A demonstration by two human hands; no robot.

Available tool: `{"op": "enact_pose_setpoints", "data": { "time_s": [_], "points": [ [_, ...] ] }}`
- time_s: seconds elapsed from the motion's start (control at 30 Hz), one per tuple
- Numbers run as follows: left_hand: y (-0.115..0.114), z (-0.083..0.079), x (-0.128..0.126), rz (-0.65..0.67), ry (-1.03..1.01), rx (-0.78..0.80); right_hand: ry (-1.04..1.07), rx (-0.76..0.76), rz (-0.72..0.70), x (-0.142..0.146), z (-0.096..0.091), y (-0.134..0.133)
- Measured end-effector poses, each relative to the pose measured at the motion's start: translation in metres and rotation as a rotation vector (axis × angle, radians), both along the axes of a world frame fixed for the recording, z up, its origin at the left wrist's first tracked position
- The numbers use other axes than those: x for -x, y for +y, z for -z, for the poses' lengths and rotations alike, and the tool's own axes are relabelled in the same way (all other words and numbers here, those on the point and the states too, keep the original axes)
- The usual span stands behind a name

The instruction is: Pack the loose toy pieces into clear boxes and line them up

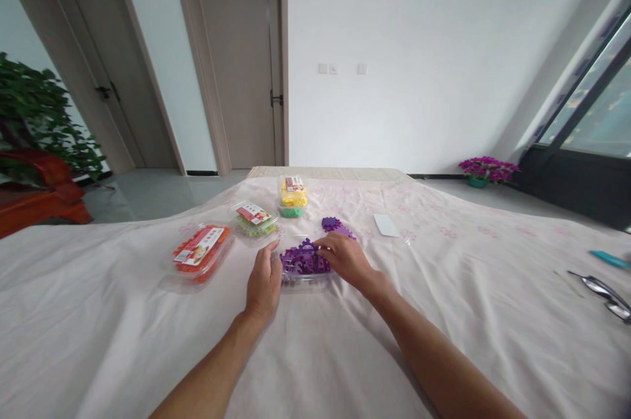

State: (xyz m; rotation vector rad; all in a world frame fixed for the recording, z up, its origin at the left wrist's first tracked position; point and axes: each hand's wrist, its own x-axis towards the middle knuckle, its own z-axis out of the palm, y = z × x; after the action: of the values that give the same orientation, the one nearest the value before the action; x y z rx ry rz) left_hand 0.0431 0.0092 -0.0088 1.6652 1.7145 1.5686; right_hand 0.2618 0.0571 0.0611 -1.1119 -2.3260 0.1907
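our right hand, curled over purple plastic toothed pieces, grip unclear, could flip some from the clear plastic tub beneath its fingertips if our open, cupped left hand lets that tub tip.

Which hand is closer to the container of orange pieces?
Left. The left hand is to the right of the orange container, at the left side of the purple container. The right hand is farther away, at the purple container's right side.
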Motion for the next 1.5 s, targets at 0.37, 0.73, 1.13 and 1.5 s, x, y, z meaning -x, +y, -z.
{"op": "enact_pose_setpoints", "data": {
  "time_s": [0.37,0.73,1.13,1.5],
  "points": [
    [-0.003,-0.004,-0.004,0.067,0.166,-0.036,-0.176,-0.028,0.035,-0.003,-0.007,0.003],
    [-0.02,-0.047,-0.013,0.129,0.668,-0.074,-0.125,-0.101,0.135,-0.013,-0.005,0.011],
    [-0.002,-0.064,-0.049,0.018,0.811,0.191,-0.219,-0.107,0.164,-0.016,-0.002,0.013],
    [-0.001,-0.054,-0.046,0.059,0.686,0.135,-0.263,-0.116,0.084,-0.018,-0.006,0.014]
  ]
}}
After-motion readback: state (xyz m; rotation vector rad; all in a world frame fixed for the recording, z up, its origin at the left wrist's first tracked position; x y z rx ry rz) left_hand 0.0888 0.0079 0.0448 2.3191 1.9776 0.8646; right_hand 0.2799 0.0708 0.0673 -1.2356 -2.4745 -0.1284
